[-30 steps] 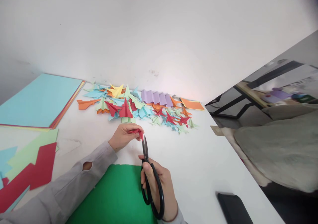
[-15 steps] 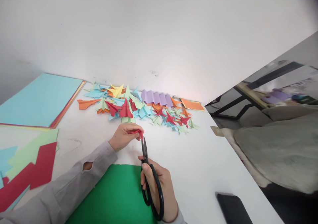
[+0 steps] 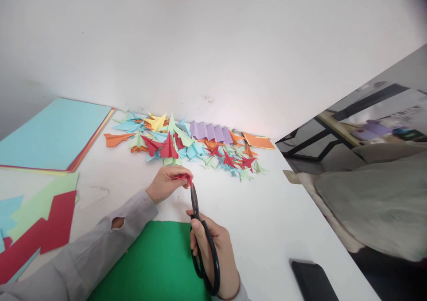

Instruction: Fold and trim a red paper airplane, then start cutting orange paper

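Observation:
A small folded red paper piece (image 3: pixel 190 180) is pinched in the fingertips of my left hand (image 3: pixel 167 184), its right end sticking out. My right hand (image 3: pixel 216 253) is closed around the black handles of a pair of scissors (image 3: pixel 194 202). The blades point away from me and look nearly closed, with their tips at the red paper's lower end. Whether the paper lies between the blades is too small to tell. Under both forearms spreads a green sheet (image 3: pixel 156 261) on the white table (image 3: pixel 263 221).
Many folded paper planes (image 3: pixel 169 146) lie heaped along the wall, beside a pleated purple paper (image 3: pixel 211 132) and orange sheets (image 3: pixel 258 140). Large blue sheets (image 3: pixel 60 132) are stacked at left, above red offcuts (image 3: pixel 59 223). A black phone-like object (image 3: pixel 314 279) rests near the right edge.
The scissor blades have drawn closer together at the red paper. My right hand has shifted very slightly; my left hand stays in place.

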### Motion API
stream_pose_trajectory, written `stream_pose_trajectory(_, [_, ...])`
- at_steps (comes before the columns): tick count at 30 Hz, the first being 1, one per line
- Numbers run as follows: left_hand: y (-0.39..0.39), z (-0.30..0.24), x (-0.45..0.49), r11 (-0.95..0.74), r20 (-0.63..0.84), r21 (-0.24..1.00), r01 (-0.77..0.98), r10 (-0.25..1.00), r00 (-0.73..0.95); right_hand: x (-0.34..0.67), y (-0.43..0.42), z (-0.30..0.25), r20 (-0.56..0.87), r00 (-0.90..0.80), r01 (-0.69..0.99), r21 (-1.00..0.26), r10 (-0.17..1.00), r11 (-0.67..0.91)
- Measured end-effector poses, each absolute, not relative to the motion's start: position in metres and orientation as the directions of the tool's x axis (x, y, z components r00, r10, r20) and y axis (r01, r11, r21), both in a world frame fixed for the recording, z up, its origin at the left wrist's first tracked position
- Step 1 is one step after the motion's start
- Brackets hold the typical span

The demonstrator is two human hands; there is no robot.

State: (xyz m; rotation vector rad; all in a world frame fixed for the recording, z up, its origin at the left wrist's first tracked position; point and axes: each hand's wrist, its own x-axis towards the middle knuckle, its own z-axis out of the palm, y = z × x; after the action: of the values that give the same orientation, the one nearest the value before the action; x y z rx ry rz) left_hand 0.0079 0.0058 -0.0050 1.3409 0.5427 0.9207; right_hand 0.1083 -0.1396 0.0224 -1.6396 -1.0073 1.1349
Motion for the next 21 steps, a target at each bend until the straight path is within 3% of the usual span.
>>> stream_pose_trajectory(21, [0.0060, -0.0043, 0.0083, -0.057, 0.190, 0.967, -0.248, 0.810, 0.555, 0.1086, -0.1395, 0.0264, -0.225, 0.236, 0.151, -0.952, 0.945, -0.265])
